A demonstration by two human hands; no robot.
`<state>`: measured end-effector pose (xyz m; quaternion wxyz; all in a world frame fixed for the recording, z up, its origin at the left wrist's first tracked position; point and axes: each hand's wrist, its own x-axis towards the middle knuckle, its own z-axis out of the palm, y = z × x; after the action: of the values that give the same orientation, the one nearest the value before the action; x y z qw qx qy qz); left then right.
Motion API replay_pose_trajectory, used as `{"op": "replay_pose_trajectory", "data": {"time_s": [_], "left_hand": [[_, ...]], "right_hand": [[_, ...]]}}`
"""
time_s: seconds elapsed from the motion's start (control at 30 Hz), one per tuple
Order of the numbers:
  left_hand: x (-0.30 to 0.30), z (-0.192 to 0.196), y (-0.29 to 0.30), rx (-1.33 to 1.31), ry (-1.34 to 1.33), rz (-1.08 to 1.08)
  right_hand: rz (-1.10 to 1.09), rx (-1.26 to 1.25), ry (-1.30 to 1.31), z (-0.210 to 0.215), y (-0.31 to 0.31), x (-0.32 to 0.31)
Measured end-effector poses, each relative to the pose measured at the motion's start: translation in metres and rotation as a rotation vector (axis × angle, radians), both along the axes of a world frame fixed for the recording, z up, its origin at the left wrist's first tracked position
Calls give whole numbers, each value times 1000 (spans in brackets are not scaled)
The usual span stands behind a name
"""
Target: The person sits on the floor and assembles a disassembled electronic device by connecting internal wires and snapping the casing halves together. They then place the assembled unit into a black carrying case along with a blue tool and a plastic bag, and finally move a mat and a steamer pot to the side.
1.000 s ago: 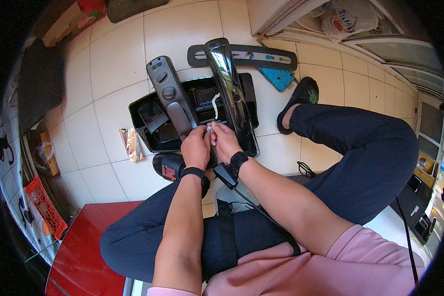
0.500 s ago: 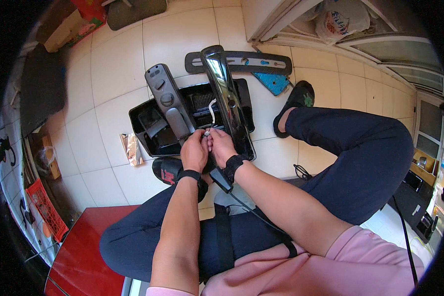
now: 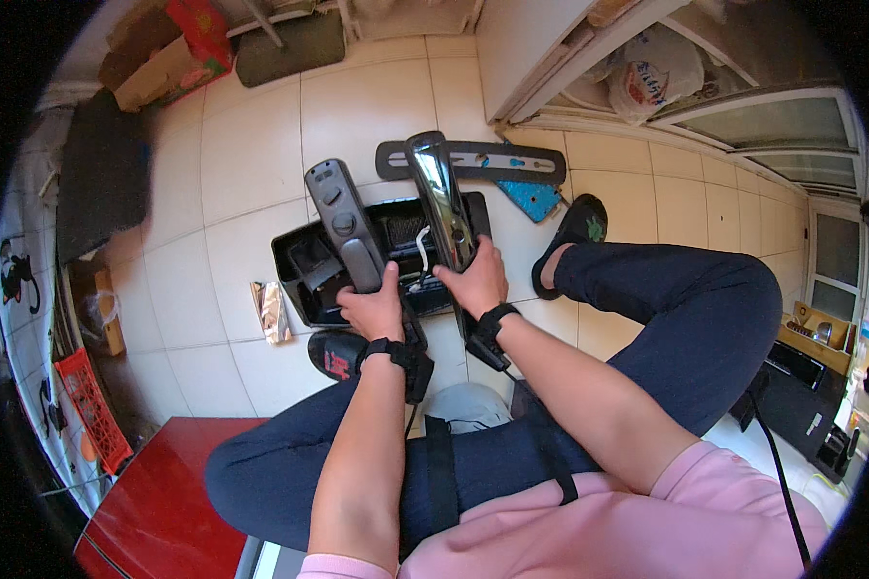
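Note:
My left hand point(image 3: 375, 311) is closed round the lower end of a dark grey door lock panel point(image 3: 346, 224), thumb on one side and fingers on the other. The panel carries a round knob and leans over a black open tray point(image 3: 294, 275). My right hand point(image 3: 480, 285) grips the lower part of a long glossy black door lock panel point(image 3: 434, 179), its thumb on the left edge. Between the two panels a white cable point(image 3: 423, 253) hangs in a bend. The cable's lower end is hard to make out.
Behind the tray lie a long dark slotted plate point(image 3: 550, 166) and a blue piece point(image 3: 531, 201). A crumpled foil packet point(image 3: 271, 312) is left of the tray. My slippered foot point(image 3: 582, 220) stands at its right. A red surface point(image 3: 164, 497) is at lower left.
My hands have come apart from their pinch at the cable between the panels. The left now holds the grey panel and the right the glossy one. The view has shifted slightly.

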<state>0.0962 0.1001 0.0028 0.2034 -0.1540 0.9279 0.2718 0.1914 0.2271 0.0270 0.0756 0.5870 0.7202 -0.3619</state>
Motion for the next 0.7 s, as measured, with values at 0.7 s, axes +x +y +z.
{"op": "replay_pose_trajectory", "data": {"time_s": [0.7], "left_hand": [[-32,9,-42,995,-529,240]], "right_hand": [[-162,-168,461,-10,18,22]]}}
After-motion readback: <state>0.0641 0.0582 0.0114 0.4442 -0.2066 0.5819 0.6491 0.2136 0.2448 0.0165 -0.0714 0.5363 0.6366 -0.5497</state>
